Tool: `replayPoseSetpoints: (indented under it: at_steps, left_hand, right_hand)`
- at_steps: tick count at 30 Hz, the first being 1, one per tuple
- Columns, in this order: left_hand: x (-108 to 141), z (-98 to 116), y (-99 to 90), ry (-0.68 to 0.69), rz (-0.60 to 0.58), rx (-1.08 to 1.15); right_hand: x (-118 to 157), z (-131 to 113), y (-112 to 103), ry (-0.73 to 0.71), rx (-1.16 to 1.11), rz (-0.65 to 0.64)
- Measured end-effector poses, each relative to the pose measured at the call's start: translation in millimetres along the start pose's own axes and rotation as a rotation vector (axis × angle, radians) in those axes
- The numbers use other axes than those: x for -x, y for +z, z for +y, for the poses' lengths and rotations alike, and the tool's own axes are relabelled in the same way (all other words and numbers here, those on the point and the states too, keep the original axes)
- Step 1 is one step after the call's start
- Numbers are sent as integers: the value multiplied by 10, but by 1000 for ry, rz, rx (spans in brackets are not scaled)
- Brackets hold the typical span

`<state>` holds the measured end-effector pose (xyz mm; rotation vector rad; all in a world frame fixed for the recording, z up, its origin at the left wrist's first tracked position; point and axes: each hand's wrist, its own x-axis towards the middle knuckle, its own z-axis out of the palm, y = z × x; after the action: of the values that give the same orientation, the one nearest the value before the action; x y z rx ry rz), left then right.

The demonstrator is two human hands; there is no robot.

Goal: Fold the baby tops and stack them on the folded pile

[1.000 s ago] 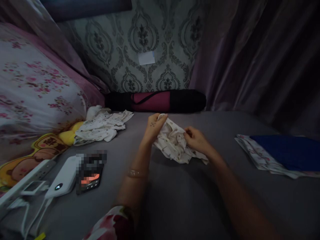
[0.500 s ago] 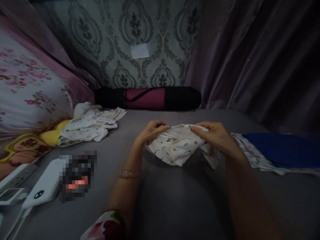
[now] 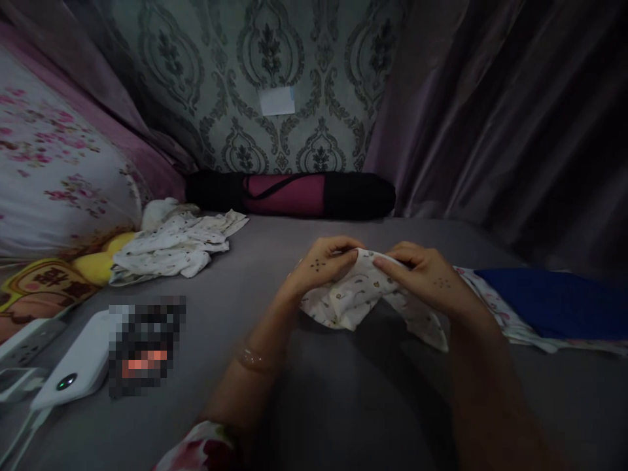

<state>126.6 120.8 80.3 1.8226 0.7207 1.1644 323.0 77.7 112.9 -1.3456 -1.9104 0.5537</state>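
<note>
A small white cloth garment (image 3: pixel 354 293) with tiny scattered prints hangs crumpled between my hands; its exact kind does not show. My left hand (image 3: pixel 321 265) pinches its upper edge, thumb towards me and fingers partly hidden behind the cloth. Close beside it, my right hand (image 3: pixel 426 275) grips the same edge between thumb and curled fingers. A loose corner of the cloth dangles below the right hand, over the grey bed sheet (image 3: pixel 343 405).
To the left lie a crumpled white printed garment (image 3: pixel 169 248), a yellow plush item (image 3: pixel 95 267), a white power bank (image 3: pixel 73 360) with a cable and a power strip (image 3: pixel 29 343). Blue folded cloth (image 3: pixel 554 301) rests at right. A black and pink roll bag (image 3: pixel 289 194) lies against the wall.
My left hand has moved right along the garment's upper edge, closer to my right hand. The cloth is bunched narrower, and its right corner hangs lower and further out.
</note>
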Motion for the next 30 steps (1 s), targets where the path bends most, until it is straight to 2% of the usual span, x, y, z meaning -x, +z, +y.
replayPoseSetpoints:
  at_steps: [2, 7, 10, 14, 16, 19, 24, 30]
  left_hand:
    - [5, 21, 20, -39, -7, -3]
    - [4, 69, -4, -98, -11, -25]
    - [15, 24, -169, -140, -60, -128]
    - [62, -134, -456, -332, -15, -244]
    - [86, -217, -549, -432, -9, -183]
    - [117, -310, -612, -507, -93, -10]
    - [165, -382, -656, -470, -129, 78]
    - [164, -362, -661, -487, -141, 205]
  right_hand:
    - [-11, 16, 29, -29, -16, 2]
    - [-56, 45, 136, 20, -153, -22]
    - [-65, 80, 104, 54, -155, 14]
    - [-37, 144, -26, 105, -185, 95]
    - [-19, 174, -83, 106, -175, 101]
    - [-6, 209, -132, 102, -158, 120]
    - [11, 266, -175, 187, -200, 213]
    - [43, 367, -249, 255, -312, 263]
